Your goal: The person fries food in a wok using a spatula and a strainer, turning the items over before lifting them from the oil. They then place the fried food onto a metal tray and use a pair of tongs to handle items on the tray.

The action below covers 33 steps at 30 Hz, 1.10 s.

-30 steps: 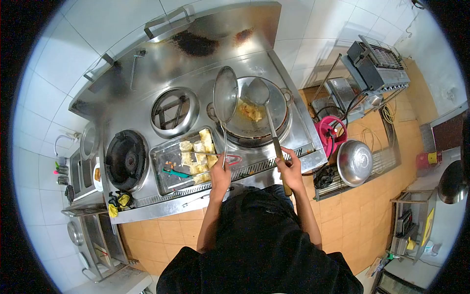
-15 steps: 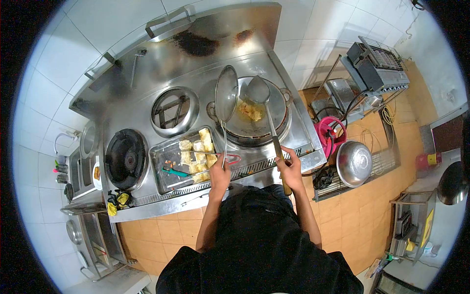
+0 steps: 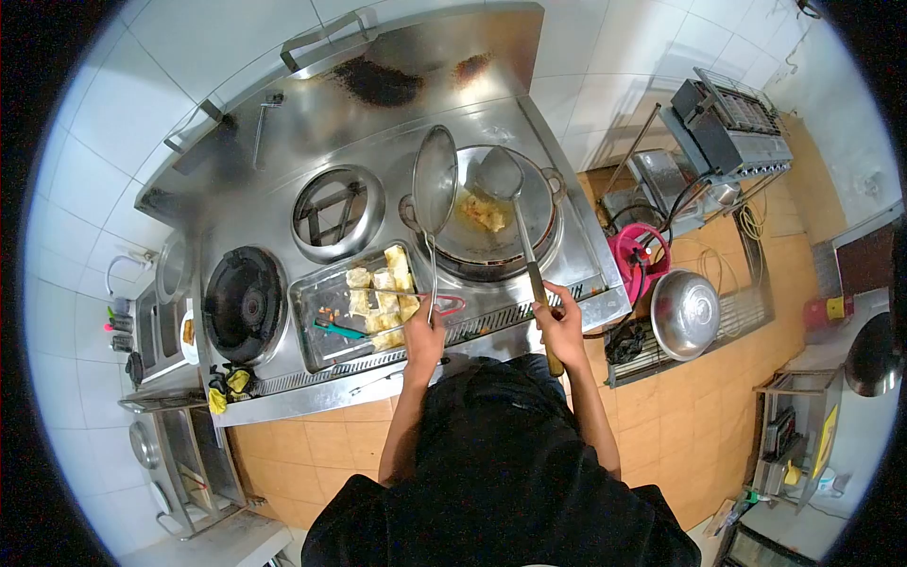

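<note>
My left hand [image 3: 424, 331] is closed round the handle of a mesh strainer [image 3: 436, 180], whose bowl is tilted on edge over the left rim of the wok [image 3: 501, 248]. In my right hand [image 3: 562, 326] is the long handle of a wok ladle [image 3: 500, 174]; its head hangs over the back of the wok. Golden frying food [image 3: 484, 214] lies in oil at the wok's bottom. Beside my left hand stands a metal tray [image 3: 323, 352] of pale rolled pieces [image 3: 385, 291]. Red-handled tongs [image 3: 452, 304] and a green-handled tool [image 3: 340, 330] rest across it.
Left of the wok are a ring-shaped burner [image 3: 370, 226] and a black burner [image 3: 217, 302]. A yellow-and-black cloth [image 3: 218, 398] hangs at the counter's left front corner. To the right, a pink bucket [image 3: 621, 253] and a large metal bowl [image 3: 685, 317] stand low by the floor grate.
Both hands keep their grips on the strainer and the ladle. The view has shifted very slightly; otherwise the strainer, ladle and food look almost the same.
</note>
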Available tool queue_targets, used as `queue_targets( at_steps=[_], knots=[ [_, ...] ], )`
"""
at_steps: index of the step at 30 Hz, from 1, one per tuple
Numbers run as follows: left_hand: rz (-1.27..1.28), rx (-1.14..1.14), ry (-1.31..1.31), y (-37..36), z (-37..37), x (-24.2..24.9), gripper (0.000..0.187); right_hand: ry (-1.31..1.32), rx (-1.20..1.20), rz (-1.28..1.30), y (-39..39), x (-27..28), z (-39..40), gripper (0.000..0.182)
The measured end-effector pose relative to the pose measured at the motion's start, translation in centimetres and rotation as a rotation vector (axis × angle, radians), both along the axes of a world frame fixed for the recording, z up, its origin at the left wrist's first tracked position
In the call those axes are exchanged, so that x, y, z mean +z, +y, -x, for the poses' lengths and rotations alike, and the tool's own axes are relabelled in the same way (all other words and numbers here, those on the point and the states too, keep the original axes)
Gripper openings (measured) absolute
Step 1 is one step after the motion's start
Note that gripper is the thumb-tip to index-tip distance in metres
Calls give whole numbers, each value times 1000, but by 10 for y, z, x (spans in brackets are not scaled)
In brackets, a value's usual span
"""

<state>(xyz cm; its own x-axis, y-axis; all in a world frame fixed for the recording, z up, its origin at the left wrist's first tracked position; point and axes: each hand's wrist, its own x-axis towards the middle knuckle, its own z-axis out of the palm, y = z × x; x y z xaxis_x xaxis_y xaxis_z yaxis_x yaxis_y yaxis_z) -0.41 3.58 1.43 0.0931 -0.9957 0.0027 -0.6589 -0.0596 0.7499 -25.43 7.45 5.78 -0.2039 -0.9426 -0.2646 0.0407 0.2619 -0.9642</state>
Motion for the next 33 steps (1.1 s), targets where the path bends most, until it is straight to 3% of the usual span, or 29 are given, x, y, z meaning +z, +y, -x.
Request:
queue_targets(
  at_steps=[33],
  knots=[
    [133,-17,14,10,12,-18,33,18,-3,48,9,-17,16,41]
  ],
)
